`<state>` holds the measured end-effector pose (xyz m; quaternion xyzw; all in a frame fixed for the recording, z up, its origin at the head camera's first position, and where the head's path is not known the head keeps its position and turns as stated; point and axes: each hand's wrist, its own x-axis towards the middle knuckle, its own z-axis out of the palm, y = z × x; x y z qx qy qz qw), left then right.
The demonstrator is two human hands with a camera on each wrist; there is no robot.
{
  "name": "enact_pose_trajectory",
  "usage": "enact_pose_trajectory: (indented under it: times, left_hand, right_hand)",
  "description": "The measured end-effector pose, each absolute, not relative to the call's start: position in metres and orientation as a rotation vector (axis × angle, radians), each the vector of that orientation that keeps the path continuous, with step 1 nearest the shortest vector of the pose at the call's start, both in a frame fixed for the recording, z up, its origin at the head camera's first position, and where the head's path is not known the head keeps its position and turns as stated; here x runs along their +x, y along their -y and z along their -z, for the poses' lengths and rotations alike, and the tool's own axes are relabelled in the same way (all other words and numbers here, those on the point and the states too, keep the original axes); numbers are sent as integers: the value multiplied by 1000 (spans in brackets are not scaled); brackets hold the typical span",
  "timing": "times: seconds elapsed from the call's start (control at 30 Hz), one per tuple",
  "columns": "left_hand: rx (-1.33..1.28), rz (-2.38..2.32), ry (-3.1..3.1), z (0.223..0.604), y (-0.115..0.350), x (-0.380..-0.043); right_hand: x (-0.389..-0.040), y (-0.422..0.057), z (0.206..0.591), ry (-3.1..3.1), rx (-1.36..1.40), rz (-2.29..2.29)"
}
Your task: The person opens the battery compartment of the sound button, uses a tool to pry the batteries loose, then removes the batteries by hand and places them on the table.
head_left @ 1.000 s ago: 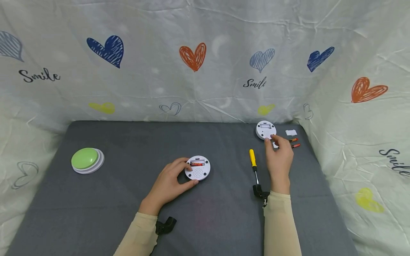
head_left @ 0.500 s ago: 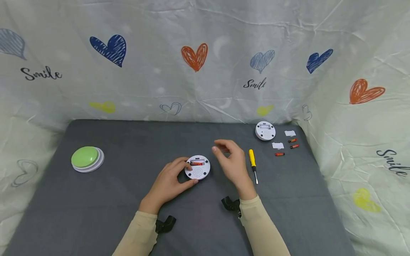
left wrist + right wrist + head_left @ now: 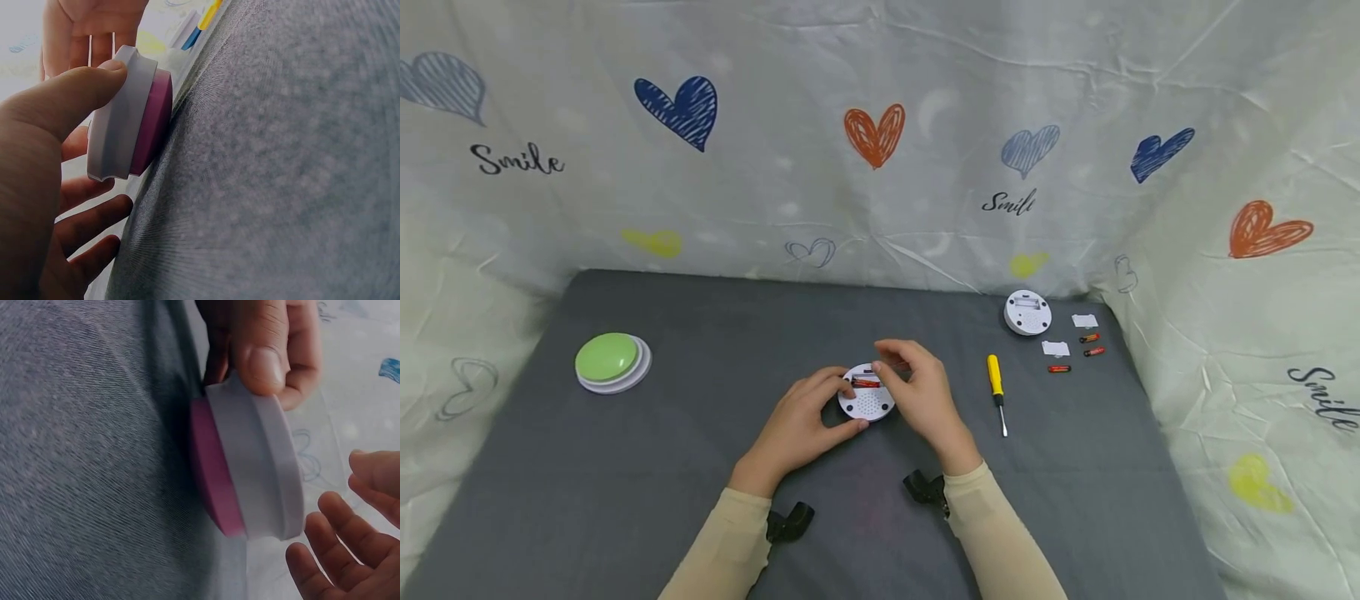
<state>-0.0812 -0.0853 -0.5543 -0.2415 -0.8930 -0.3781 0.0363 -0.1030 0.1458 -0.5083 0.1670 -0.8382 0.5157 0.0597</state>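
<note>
The left hand [image 3: 793, 429] grips a round white plastic device with a pink dome [image 3: 869, 408], dome toward the grey cloth-covered tabletop [image 3: 857, 517]; at least one red cylindrical battery [image 3: 867, 383] sits in its compartment. The right hand [image 3: 925, 398], fingers apart, hovers just beside it.

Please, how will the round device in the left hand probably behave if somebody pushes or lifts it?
The device probably feels stiff, since it looks like hard plastic. Pushed at one side, it may rock, because its rounded pink dome faces down. Tipped over, it might drop the red battery, which lies uncovered.
</note>
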Motion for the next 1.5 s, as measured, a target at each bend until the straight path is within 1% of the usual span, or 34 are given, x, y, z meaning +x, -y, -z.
enact_pose_trajectory:
  times: [0.2,0.37,0.73,1.1,1.5]
  left_hand:
    - [-755,1148,2741,554,85,-81]
    - [-762,1155,2741,553,85,-81]
    - [-768,1147,2737,549,88,-78]
    - [-794,1157,2737,549,83,-77]
    - [-768,1151,2743,550,87,-77]
  right_hand:
    - [-101,-139,509,2616,573,-1492]
    - [-102,-136,510,2696,661,-1297]
    - [-102,-127,513,2773,757,-902]
    - [-95,-129,520,2729,699,-830]
    - [-96,-123,521,2712,729,-779]
